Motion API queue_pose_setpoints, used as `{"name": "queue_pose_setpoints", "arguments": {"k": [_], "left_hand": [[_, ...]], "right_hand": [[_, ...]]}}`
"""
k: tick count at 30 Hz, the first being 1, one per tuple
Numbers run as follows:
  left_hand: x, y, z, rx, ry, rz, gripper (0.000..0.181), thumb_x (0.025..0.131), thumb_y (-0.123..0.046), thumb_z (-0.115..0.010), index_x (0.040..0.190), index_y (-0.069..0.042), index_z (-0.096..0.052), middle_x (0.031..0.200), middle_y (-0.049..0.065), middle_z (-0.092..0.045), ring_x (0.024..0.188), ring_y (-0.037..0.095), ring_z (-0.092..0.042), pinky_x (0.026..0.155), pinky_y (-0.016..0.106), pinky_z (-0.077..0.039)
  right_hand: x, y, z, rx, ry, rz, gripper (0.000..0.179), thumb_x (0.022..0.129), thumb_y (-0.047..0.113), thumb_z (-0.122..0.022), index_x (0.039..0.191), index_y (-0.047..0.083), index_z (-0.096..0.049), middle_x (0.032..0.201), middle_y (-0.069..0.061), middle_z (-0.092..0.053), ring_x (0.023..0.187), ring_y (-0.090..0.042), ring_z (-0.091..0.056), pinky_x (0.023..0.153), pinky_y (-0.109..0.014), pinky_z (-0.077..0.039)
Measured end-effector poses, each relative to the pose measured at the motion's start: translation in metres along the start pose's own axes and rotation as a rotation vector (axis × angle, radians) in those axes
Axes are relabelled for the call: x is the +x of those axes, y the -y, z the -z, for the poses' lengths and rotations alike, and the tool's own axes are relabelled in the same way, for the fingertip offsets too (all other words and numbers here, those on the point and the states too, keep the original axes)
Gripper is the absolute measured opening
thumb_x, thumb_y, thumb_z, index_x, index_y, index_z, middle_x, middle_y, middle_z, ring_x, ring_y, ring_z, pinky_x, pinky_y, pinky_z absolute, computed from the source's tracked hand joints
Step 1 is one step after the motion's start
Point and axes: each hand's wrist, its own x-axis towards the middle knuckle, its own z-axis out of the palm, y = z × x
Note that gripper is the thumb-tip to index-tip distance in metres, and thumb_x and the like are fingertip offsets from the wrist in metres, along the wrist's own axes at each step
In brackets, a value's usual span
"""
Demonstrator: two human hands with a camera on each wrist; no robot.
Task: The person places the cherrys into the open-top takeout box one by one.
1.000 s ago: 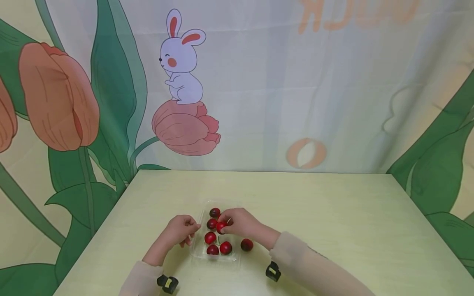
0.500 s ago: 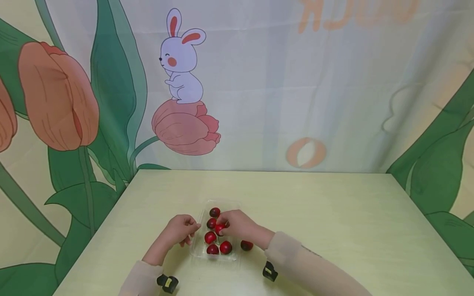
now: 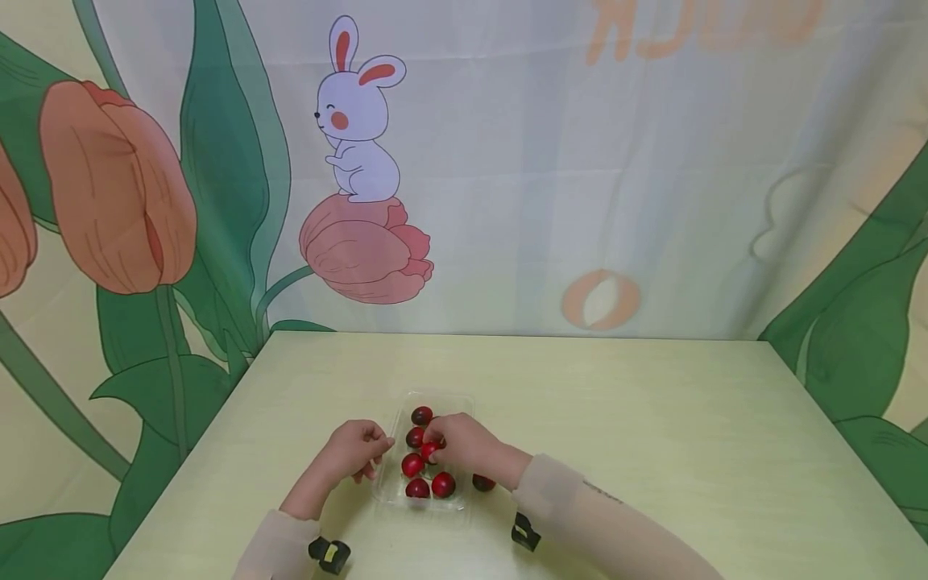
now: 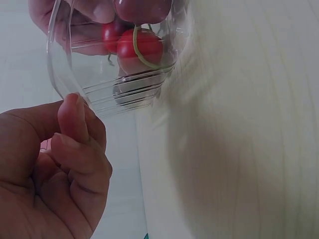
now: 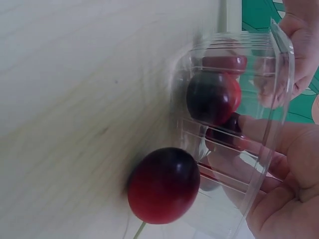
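A clear plastic tray (image 3: 458,400) sits on the pale yellow-green table (image 3: 652,419) with several red and dark cherries (image 3: 443,484) in it. My left hand (image 3: 373,451) grips the tray's left rim, thumb against the plastic (image 4: 75,107), fingers curled. My right hand (image 3: 438,447) reaches in from the right and pinches a bright red cherry (image 3: 429,450) low over the others. In the right wrist view its finger (image 5: 259,129) is inside the tray (image 5: 279,74). One dark cherry (image 3: 483,482) (image 5: 163,185) lies on the table against the tray's right wall.
A curtain printed with a rabbit (image 3: 358,121) and tulips hangs right behind the table's far edge (image 3: 507,335). Bare tabletop stretches to the right and behind the tray. A small black wrist camera (image 3: 329,553) sits on each forearm.
My right hand has drifted slightly left and down with the red cherry, further into the tray. The left hand and the tray have stayed put.
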Motion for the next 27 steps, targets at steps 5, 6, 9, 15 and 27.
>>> {"name": "queue_pose_setpoints", "arguments": {"k": [5,6,9,15,27], "left_hand": [[0.0001,0.0007,-0.0004,0.002,-0.002,0.003,0.016,0.101,-0.015,-0.062,0.092,-0.002,-0.063,0.073,0.005,-0.059,0.051,0.012,-0.053,0.048,0.021,-0.043],[0.0001,0.0009,-0.0005,0.002,-0.003,0.003,0.016,0.101,-0.015,-0.062,0.091,-0.002,-0.063,0.073,0.005,-0.059,0.051,0.012,-0.053,0.048,0.021,-0.042],[0.0001,0.0009,-0.0007,0.0,-0.003,0.002,0.016,0.101,-0.015,-0.062,0.091,-0.002,-0.063,0.072,0.005,-0.058,0.051,0.012,-0.053,0.047,0.02,-0.042],[-0.001,-0.0002,-0.0003,-0.002,-0.001,0.007,0.016,0.101,-0.015,-0.062,0.093,-0.001,-0.063,0.073,0.005,-0.059,0.051,0.012,-0.053,0.048,0.02,-0.042],[-0.0003,0.0,-0.0001,-0.007,0.002,-0.003,0.017,0.101,-0.015,-0.062,0.091,-0.001,-0.063,0.072,0.005,-0.058,0.051,0.012,-0.053,0.047,0.02,-0.042]], "right_hand": [[0.0016,0.0,-0.0014,-0.006,0.002,-0.013,0.011,0.09,0.009,-0.077,0.101,0.009,-0.073,0.087,0.001,-0.069,0.076,-0.01,-0.053,0.072,-0.02,-0.047],[0.0019,0.0,-0.0017,-0.008,0.003,-0.014,0.011,0.09,0.009,-0.077,0.101,0.009,-0.073,0.087,0.001,-0.069,0.076,-0.01,-0.053,0.072,-0.02,-0.047],[0.0025,0.0007,-0.0023,-0.012,0.004,-0.018,0.011,0.09,0.01,-0.077,0.101,0.009,-0.073,0.087,0.001,-0.068,0.076,-0.01,-0.053,0.071,-0.019,-0.047],[0.0048,-0.0003,-0.0047,-0.03,-0.003,-0.016,0.01,0.09,0.011,-0.077,0.099,0.009,-0.073,0.086,0.002,-0.069,0.076,-0.01,-0.053,0.072,-0.02,-0.047],[0.0062,0.0014,-0.0047,-0.044,0.0,-0.016,0.012,0.09,0.011,-0.077,0.101,0.008,-0.073,0.089,-0.001,-0.071,0.078,-0.01,-0.053,0.075,-0.02,-0.048]]}}
